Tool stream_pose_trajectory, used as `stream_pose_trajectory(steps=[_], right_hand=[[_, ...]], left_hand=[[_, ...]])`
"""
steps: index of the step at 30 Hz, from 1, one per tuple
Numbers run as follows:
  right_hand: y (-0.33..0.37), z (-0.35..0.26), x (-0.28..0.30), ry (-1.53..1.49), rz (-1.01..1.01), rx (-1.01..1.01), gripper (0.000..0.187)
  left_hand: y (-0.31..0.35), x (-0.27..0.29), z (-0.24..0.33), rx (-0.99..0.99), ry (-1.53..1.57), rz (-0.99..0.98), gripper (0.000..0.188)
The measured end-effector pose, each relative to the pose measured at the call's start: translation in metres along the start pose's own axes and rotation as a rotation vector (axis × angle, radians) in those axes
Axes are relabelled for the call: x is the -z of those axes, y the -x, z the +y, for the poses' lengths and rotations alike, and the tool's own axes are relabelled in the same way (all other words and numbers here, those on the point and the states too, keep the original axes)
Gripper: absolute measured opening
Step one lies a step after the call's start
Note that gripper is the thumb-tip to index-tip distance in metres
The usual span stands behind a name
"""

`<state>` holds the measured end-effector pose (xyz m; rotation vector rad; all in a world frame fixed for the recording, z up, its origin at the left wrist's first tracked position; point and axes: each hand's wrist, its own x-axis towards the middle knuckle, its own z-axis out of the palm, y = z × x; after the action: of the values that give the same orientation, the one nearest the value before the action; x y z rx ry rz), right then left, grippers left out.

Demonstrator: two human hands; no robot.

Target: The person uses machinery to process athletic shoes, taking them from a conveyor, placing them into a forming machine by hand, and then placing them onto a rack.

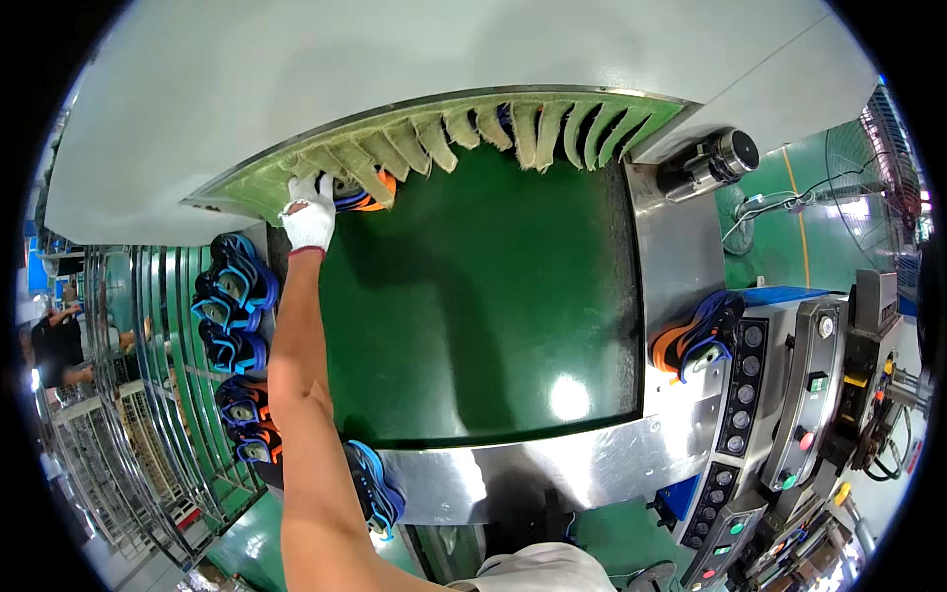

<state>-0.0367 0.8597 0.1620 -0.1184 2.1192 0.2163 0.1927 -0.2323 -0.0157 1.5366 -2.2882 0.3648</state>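
Observation:
My left hand [311,215], in a white knit glove with a red cuff, reaches to the far left of the green conveyor belt [483,296]. Its fingers close on the near end of a dark blue and orange shoe [367,195], which lies partly under the hanging flaps. The fingertips are partly covered there. A fringe of pale green felt flaps [434,138] hangs across the machine's opening and hides the shoe's far side. My right hand is not in view.
Several blue and black shoes [237,286] stand left of the belt, beside a metal rack [148,365]. One more [373,488] sits near my elbow. An orange and blue shoe [695,337] rests on the right metal ledge, by control panels [804,395]. A steel flask [712,163] lies far right.

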Motion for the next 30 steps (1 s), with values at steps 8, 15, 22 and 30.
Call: stream_pose_trajectory(steps=[8, 15, 22, 30], right_hand=[[-0.034, -0.339, 0.103, -0.726, 0.099, 0.565, 0.066], [-0.039, -0.396, 0.109, 0.323, 0.337, 0.802, 0.079], [0.036, -0.15, 0.145, -1.125, 0.453, 0.657, 0.046], [0.085, 0.029, 0.08, -2.417, 0.588, 0.639, 0.051]], left_hand=[[0.17, 0.147, 0.125, -0.107, 0.599, -0.193, 0.014], [0.307, 0.319, 0.351, -0.616, 1.195, -0.808, 0.017], [0.324, 0.535, 0.563, -1.168, 1.521, -1.27, 0.045], [0.423, 0.614, 0.8, -1.301, 1.622, -0.851, 0.057]])
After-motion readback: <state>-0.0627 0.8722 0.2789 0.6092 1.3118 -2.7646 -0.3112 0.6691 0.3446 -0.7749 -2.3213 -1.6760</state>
